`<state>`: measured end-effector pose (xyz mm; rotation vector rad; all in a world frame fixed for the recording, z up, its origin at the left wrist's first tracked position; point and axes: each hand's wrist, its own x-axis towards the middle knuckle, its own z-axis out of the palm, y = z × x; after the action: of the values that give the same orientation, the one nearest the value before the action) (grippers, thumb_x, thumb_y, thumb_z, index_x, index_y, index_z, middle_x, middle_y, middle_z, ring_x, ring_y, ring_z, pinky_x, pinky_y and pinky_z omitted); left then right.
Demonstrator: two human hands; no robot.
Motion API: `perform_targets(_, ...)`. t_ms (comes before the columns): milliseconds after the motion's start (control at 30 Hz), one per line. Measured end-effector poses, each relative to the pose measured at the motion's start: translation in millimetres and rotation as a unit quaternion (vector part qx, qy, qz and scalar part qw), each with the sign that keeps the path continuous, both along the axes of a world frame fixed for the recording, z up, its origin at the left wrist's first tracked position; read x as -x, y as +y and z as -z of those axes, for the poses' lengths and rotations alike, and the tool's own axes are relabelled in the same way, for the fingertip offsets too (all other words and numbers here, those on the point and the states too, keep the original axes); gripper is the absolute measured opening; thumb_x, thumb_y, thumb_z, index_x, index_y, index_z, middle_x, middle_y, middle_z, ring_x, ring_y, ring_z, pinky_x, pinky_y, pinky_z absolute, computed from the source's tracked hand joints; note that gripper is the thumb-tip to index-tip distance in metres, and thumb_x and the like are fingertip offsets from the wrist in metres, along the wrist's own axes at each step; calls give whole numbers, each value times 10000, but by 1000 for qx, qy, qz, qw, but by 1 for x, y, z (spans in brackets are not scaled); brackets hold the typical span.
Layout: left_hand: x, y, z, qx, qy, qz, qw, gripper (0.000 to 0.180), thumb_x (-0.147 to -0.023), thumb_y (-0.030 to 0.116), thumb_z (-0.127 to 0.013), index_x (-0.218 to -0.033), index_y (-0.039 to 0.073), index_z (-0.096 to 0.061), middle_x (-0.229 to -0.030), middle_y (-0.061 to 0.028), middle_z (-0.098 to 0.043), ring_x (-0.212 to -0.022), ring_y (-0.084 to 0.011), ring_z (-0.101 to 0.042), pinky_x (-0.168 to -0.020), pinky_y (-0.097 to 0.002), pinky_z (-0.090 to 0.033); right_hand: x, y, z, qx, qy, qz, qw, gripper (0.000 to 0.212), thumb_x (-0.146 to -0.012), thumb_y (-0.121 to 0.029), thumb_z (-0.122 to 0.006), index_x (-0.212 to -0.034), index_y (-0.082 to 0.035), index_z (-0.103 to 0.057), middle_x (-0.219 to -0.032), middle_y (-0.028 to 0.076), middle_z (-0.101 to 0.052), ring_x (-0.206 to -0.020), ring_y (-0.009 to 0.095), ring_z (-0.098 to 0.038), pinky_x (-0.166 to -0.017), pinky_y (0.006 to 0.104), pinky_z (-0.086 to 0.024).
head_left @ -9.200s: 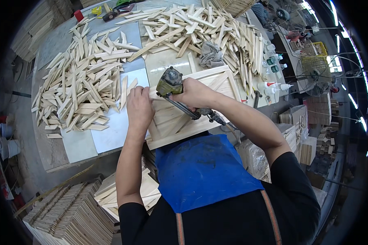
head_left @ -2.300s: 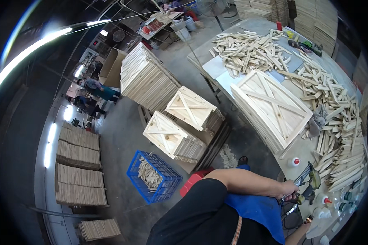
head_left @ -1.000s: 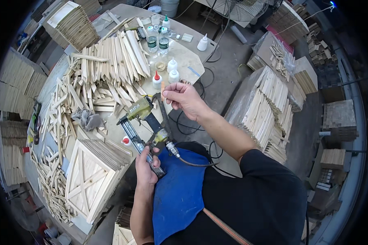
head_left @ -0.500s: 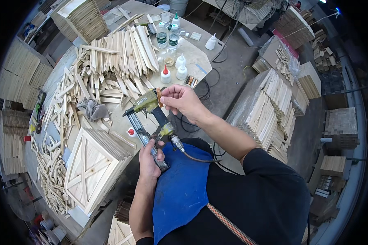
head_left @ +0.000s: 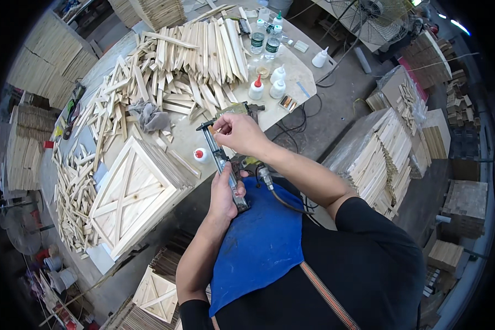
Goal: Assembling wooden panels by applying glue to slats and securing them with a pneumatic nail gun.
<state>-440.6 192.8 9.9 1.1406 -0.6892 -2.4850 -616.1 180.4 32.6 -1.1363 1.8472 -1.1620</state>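
My left hand (head_left: 225, 193) is closed around the lower part of the long metal magazine of a pneumatic nail gun (head_left: 219, 157). The olive body of the gun is mostly behind my right hand (head_left: 241, 133). That hand pinches a copper-coloured strip of nails (head_left: 213, 131) at the magazine's upper part; my fingers hide much of it. An air hose (head_left: 286, 204) runs from the metal fitting at the handle's end, across my blue apron. Just left of the gun, a white bottle with a red cap (head_left: 201, 154) stands on the worktable (head_left: 190, 179).
Stacked wooden panels with crossed slats (head_left: 129, 201) stand at the table's near left corner. Loose wood strips (head_left: 209, 52) are heaped beyond, beside a grey rag (head_left: 148, 116). Glue bottles (head_left: 278, 88) and a small box of nail strips (head_left: 287, 103) are at the right. A wrapped wood stack (head_left: 363, 146) stands farther right.
My right hand has brought the nail strip from beside the gun's body over to the magazine. The gun has turned, its body now largely covered. The view has shifted, so the table appears farther right.
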Motion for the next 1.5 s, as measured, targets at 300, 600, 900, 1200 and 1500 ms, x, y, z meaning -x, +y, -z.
perform_targets(300,-3,3,0,-8,7,-9,1000,270,-1107,318,-478,-1188,63,-516,-894,-131,-668,-489,-130,-492,-434,-274,-372,-18,-17,10,-13,106,21,994,226,-823,-156,-745,-991,-5,-735,-818,131,-757,-747,227,-743,-719,358,-586)
perform_targets(600,-5,4,2,-8,10,-2,1000,268,-1102,338,-480,-1116,72,-507,-888,-111,-669,-484,-126,-468,-452,-282,-376,-30,-23,11,-20,117,32,992,187,-835,-175,-712,-943,-30,-759,-861,164,-760,-834,321,-746,-804,422,-587)
perform_targets(900,-9,5,4,-7,22,-3,1000,265,-1103,334,-475,-1157,79,-522,-882,-107,-665,-495,-126,-487,-451,-278,-383,-38,-19,11,-13,223,2,975,220,-850,-163,-738,-1011,-15,-761,-866,138,-766,-800,272,-751,-762,382,-593)
perform_targets(1200,-16,5,2,-26,38,-18,999,256,-1099,331,-490,-1179,89,-517,-894,-120,-659,-493,-128,-499,-442,-276,-389,-36,-8,-4,-8,207,-60,976,257,-851,-164,-741,-1071,-32,-753,-897,155,-742,-844,306,-732,-776,409,-580)
perform_targets(1500,-17,8,4,-52,76,-16,996,255,-1096,335,-495,-1185,97,-518,-893,-119,-663,-490,-128,-496,-448,-273,-391,-31,-12,-9,-40,343,-142,928,294,-862,-195,-737,-1117,-47,-745,-972,174,-703,-903,383,-696,-811,465,-567)
